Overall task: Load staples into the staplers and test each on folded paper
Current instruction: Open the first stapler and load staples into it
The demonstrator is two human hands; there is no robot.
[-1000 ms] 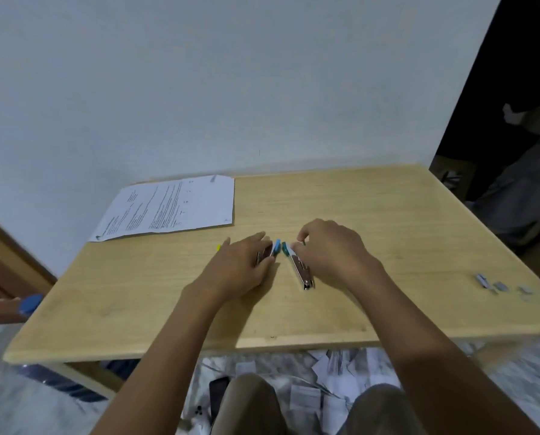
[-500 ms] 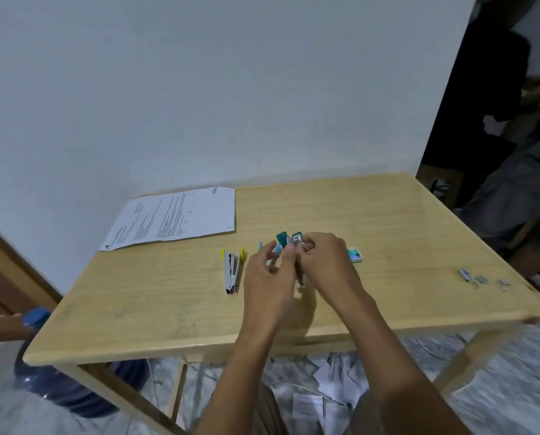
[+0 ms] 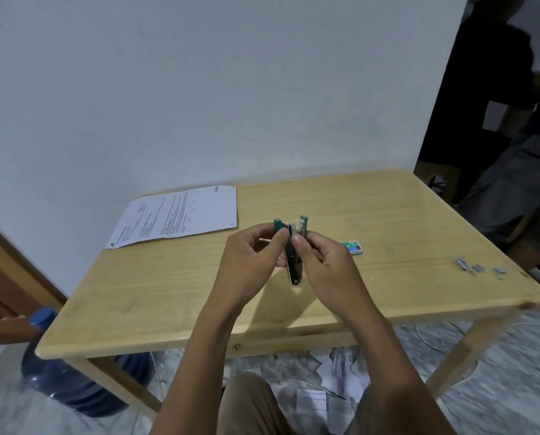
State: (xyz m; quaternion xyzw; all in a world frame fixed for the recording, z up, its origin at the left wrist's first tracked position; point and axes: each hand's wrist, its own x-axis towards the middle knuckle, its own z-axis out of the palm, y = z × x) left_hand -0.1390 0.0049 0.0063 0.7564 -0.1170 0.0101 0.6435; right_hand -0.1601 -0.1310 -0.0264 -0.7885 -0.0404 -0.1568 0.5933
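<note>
A small teal-and-metal stapler (image 3: 294, 268) is held upright above the wooden table (image 3: 388, 221), its teal-tipped arms spread apart at the top. My left hand (image 3: 250, 262) pinches the left teal arm. My right hand (image 3: 325, 265) grips the metal body and the right arm. A green staple box (image 3: 352, 247) lies just right of my right hand. Printed paper (image 3: 181, 215) lies flat at the table's far left. Loose staple strips (image 3: 479, 268) rest near the right edge. The other stapler is hidden behind my left hand.
A blue water jug (image 3: 58, 375) stands on the floor under the table's left corner. Paper scraps (image 3: 334, 387) litter the floor below. A person (image 3: 519, 183) stands close to the table's right side. A white wall backs the table.
Both hands lifted the teal stapler off the table and spread its arms open. The yellow-tipped stapler seen half a second ago is now covered by my left hand.
</note>
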